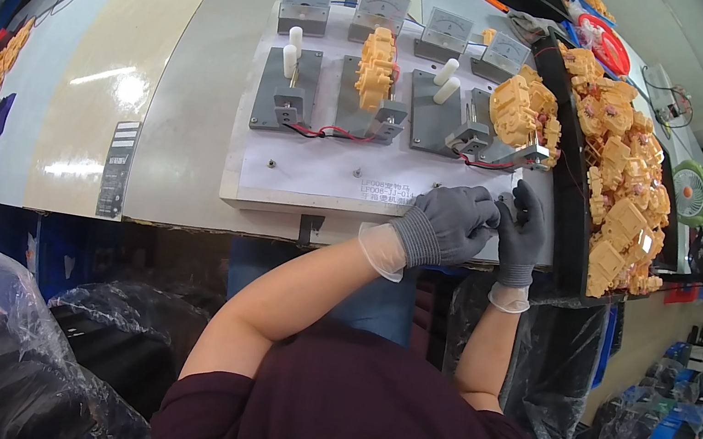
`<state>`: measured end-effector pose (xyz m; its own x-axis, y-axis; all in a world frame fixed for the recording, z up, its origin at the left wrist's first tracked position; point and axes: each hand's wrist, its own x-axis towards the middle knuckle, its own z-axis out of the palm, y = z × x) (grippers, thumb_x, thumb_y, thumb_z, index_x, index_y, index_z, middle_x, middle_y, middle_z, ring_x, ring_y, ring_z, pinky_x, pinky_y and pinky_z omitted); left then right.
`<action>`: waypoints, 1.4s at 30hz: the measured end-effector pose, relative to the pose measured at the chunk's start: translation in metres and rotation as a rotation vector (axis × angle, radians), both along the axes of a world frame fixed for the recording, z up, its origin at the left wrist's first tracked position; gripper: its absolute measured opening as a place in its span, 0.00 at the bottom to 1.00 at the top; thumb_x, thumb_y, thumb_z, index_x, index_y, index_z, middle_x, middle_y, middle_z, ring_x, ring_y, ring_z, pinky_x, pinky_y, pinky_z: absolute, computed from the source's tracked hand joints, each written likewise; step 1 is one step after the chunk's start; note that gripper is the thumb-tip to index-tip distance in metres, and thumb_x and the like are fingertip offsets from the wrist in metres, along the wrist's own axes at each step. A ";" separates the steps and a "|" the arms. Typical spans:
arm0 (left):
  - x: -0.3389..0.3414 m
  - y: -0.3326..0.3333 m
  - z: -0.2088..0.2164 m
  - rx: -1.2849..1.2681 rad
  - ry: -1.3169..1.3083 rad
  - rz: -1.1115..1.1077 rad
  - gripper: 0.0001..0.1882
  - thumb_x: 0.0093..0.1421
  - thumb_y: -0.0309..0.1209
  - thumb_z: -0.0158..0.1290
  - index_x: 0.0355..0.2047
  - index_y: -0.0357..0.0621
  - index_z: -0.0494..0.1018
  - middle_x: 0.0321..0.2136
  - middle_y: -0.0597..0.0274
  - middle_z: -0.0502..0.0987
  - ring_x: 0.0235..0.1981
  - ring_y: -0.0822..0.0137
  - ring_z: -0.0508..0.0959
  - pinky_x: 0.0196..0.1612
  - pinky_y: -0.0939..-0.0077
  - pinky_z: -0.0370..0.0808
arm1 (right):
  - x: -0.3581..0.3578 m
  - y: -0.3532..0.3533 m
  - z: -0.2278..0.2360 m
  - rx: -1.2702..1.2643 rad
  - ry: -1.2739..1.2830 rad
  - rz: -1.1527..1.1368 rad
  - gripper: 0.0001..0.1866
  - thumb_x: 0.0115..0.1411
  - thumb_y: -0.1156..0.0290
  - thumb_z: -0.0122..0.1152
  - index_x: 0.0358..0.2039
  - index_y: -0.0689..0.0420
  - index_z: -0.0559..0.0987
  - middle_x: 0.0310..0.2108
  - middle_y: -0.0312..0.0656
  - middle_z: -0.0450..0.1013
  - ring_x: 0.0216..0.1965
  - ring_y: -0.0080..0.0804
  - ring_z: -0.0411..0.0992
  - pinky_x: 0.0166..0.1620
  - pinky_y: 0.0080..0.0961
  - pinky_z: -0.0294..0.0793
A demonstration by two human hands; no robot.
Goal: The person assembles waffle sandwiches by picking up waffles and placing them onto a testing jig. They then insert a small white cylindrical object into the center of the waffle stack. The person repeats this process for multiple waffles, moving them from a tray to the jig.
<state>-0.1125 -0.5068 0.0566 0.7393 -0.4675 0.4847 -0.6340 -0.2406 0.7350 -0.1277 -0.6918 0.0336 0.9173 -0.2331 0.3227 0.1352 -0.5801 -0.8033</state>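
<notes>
Long pale counter (163,67) curving off under the fisheye, glare patches on the top, dark label strip near the front edge. White test board (322,173) sitting on it with four grey clamp fixtures (284,92) in a row, white toggle handles, red and black wires (329,132) running along the base, and a row of four small analog meters (376,14) behind. One orange plastic assembly (376,70) clamped in the second fixture, another orange plastic piece (518,113) sitting at the fourth. Black tray (570,237) along the right side heaped with more orange plastic parts (621,190). More orange bits in a bin far left, small desk fan (691,193) off to the right, plastic-bagged bins (23,351) on the floor below, ceiling lights at the far right edge. Both hands in grey knit gloves over clear ones, meeting at the front right corner of the board, just below the fourth fixture. Left hand (448,226) curled over, fingers bent toward the right hand (522,229), fingertips touching or nearly so. Something small maybe pinched between them but hidden by the gloves, so can't tell what, or how tight either grip is. Nearest orange piece up above the fingers, close but apart.
</notes>
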 end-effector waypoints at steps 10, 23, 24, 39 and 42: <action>0.001 -0.001 -0.003 -0.014 -0.006 -0.003 0.08 0.50 0.32 0.55 0.31 0.46 0.74 0.28 0.59 0.76 0.26 0.57 0.78 0.29 0.64 0.75 | 0.002 -0.002 -0.005 0.002 -0.014 0.000 0.26 0.49 0.77 0.67 0.51 0.61 0.73 0.46 0.42 0.71 0.46 0.30 0.71 0.50 0.25 0.70; 0.001 0.000 -0.002 -0.014 -0.020 -0.001 0.08 0.49 0.31 0.55 0.31 0.45 0.74 0.30 0.59 0.76 0.26 0.56 0.77 0.29 0.65 0.75 | 0.002 0.003 0.001 0.002 0.005 -0.021 0.25 0.50 0.76 0.66 0.51 0.62 0.74 0.46 0.42 0.71 0.45 0.30 0.71 0.49 0.26 0.70; 0.001 0.000 -0.002 -0.018 -0.022 0.000 0.08 0.49 0.31 0.55 0.31 0.45 0.74 0.30 0.59 0.76 0.26 0.56 0.77 0.29 0.65 0.75 | 0.002 0.003 0.002 -0.001 0.008 -0.022 0.25 0.50 0.76 0.66 0.51 0.62 0.74 0.46 0.42 0.71 0.45 0.30 0.71 0.49 0.26 0.70; 0.000 -0.003 -0.004 -0.012 -0.003 0.022 0.08 0.49 0.32 0.55 0.30 0.46 0.74 0.29 0.60 0.75 0.26 0.57 0.78 0.31 0.64 0.75 | 0.005 -0.005 -0.011 0.045 -0.016 -0.006 0.24 0.52 0.75 0.67 0.51 0.61 0.74 0.44 0.40 0.72 0.44 0.28 0.71 0.47 0.24 0.71; 0.000 -0.003 -0.007 0.004 -0.005 0.021 0.07 0.50 0.33 0.54 0.29 0.46 0.74 0.29 0.61 0.75 0.28 0.56 0.77 0.32 0.62 0.75 | 0.006 -0.006 -0.013 0.089 0.001 -0.004 0.24 0.53 0.75 0.66 0.51 0.62 0.74 0.44 0.40 0.71 0.44 0.27 0.71 0.48 0.23 0.71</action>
